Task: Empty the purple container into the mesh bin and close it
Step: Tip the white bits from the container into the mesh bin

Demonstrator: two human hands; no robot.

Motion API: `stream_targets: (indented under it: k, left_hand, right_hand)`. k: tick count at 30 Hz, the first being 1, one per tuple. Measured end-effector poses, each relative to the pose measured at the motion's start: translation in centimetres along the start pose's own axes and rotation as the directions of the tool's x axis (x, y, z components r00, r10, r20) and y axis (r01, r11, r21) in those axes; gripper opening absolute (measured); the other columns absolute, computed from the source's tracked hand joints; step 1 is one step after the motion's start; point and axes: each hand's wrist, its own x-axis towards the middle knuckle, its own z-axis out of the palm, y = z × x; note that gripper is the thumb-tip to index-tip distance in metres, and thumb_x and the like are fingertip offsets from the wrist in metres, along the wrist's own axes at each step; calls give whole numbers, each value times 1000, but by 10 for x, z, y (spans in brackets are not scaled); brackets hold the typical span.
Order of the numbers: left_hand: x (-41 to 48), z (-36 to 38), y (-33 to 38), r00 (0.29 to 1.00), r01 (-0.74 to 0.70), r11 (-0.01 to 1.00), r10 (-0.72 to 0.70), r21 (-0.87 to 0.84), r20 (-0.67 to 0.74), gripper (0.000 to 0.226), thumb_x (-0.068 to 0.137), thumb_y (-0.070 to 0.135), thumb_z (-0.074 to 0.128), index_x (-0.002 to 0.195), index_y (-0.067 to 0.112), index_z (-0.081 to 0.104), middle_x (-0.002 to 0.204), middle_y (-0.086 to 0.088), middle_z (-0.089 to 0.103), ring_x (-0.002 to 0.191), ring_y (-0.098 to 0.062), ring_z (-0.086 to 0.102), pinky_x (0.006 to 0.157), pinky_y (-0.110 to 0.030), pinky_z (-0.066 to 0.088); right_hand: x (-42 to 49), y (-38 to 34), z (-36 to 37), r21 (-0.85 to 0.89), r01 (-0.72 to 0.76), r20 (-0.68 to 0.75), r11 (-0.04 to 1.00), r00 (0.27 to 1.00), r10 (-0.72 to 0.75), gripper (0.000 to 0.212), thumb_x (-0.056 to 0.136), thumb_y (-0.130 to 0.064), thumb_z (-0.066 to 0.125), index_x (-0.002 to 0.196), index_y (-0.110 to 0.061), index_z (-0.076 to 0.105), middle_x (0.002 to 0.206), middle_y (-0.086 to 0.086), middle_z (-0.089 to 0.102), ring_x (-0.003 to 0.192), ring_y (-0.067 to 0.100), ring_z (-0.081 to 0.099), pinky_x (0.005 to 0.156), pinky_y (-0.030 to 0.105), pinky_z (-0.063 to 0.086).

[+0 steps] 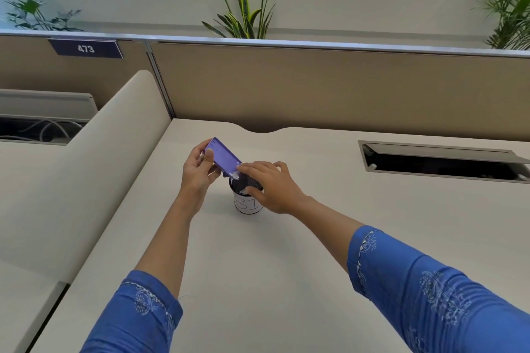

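Note:
A flat purple container [224, 158] is held tilted, its lower right end over the mouth of the black mesh bin [247, 194], which stands on the white desk and carries a white label. My left hand [199, 170] grips the container's upper left end. My right hand [269, 184] rests over the bin's rim, fingertips touching a small white bit [235, 175] at the container's lower edge. The thumb lies against the bin's side. What is inside the bin is hidden.
The white desk [258, 266] stretches toward me. An open cable slot [441, 161] sits at the right. A beige partition [329, 88] bounds the back, a cream divider [114, 157] the left. Plants stand behind the partition.

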Motion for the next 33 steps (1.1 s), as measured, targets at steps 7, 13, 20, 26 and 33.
stream_targets:
  k: [7, 13, 20, 26, 33]
  left_hand:
    - [-3, 11, -5, 999, 39, 998, -39, -44, -12, 35, 101, 28, 44, 135, 17, 47, 129, -14, 60, 116, -35, 61, 95, -42, 53]
    - [-5, 22, -7, 994, 100, 988, -104, -115, -33, 39, 102, 28, 43, 137, 11, 47, 134, -17, 57, 116, -39, 60, 97, -47, 51]
    - [-5, 17, -2, 991, 107, 987, -116, -121, -69, 38, 100, 31, 46, 134, 12, 48, 126, -15, 59, 109, -37, 63, 88, -40, 58]
    - [-6, 12, 3, 992, 85, 994, -91, -73, -83, 31, 99, 31, 48, 127, 18, 51, 110, -6, 65, 108, -36, 63, 91, -46, 55]
    - [-8, 8, 8, 994, 45, 998, -49, -47, -95, 33, 99, 31, 48, 130, 19, 49, 107, -4, 67, 103, -32, 64, 78, -31, 60]
  right_hand:
    - [3, -3, 2, 187, 111, -70, 976, 993, -99, 37, 96, -14, 58, 132, -16, 61, 137, 3, 61, 127, 25, 52, 104, 39, 41]
    - [2, 2, -2, 178, 154, -184, 972, 975, -121, 27, 88, -3, 69, 114, -5, 73, 112, 14, 74, 98, 35, 68, 82, 41, 57]
    - [9, -1, -4, 121, 180, -227, 976, 962, -149, 16, 86, -1, 70, 100, -1, 77, 93, 17, 76, 82, 36, 66, 68, 38, 53]
    - [13, -2, -3, 91, 170, -179, 981, 972, -152, 13, 89, -1, 65, 97, 0, 76, 93, 19, 74, 82, 37, 65, 66, 38, 52]
    - [15, -3, 1, 181, -12, -120, 983, 992, 34, 18, 93, -4, 56, 98, 1, 72, 90, 20, 70, 83, 38, 60, 72, 42, 49]
